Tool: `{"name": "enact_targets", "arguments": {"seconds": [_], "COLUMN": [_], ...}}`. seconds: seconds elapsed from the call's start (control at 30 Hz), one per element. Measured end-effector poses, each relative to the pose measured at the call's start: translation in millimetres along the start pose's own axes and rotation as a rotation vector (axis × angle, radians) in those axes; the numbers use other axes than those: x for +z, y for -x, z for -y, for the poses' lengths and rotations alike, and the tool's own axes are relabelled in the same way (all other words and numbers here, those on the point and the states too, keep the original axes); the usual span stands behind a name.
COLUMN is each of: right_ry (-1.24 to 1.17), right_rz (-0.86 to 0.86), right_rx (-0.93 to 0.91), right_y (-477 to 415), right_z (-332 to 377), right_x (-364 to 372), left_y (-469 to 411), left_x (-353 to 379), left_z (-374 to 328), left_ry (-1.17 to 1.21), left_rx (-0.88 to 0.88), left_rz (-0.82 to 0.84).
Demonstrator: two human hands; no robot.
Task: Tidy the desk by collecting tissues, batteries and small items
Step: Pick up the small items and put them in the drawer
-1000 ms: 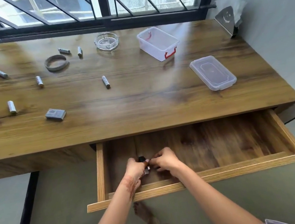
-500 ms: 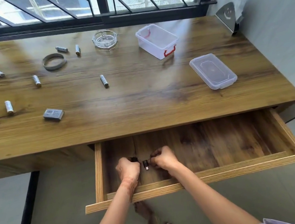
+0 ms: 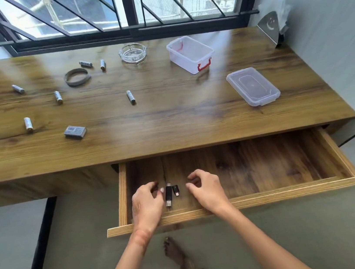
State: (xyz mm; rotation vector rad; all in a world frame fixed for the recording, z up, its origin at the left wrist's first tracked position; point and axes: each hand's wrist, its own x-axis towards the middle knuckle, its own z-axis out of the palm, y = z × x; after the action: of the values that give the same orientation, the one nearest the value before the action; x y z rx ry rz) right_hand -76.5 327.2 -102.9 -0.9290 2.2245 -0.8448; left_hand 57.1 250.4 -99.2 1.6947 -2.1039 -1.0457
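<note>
No legible text. Only sign: smiley face [image 3: 270, 22] cut into metal tissue holder [image 3: 268, 35], far right. Print on batteries [image 3: 130, 96] and grey box [image 3: 75, 131] too small (blurred)

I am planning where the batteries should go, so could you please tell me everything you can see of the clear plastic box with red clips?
The clear plastic box is a rectangular tub of translucent whitish plastic with a red clip at each short end. It is open, lidless and looks empty. It stands upright, turned at an angle, on the desk toward the back right, right of the glass ashtray. Only the desk touches it; a clear lid lies apart, nearer the front.
</note>
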Motion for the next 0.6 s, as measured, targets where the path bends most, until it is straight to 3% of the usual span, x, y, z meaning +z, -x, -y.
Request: {"name": "enact_targets", "arguments": {"seconds": [0.2, 0.3, 0.47, 0.6], "right_ry": [0.247, 0.415, 0.735, 0.821], "right_rz": [-0.233, -0.293, -0.206, -0.18], "right_rx": [-0.337, -0.452, -0.527, -0.53], "right_y": [55.6, 76.9, 89.2, 87.1], "right_z": [-33.8, -58.8, -88.0, -95.0], "right_x": [-4.5, -0.6, 0.5, 1.5], "left_y": [49.4, 66.3, 75.3, 74.2], "left_x": [-0.3, 8.4, 27.2, 36.3], "left_z": [25.9, 37.6, 63.6, 70.1], "left_ry": [-0.29, -0.43, -0.614, -0.634], "left_rx": [0.423, 0.508, 0.573, 0.581], "left_rz": [-0.093, -0.116, -0.128, -0.199]}}
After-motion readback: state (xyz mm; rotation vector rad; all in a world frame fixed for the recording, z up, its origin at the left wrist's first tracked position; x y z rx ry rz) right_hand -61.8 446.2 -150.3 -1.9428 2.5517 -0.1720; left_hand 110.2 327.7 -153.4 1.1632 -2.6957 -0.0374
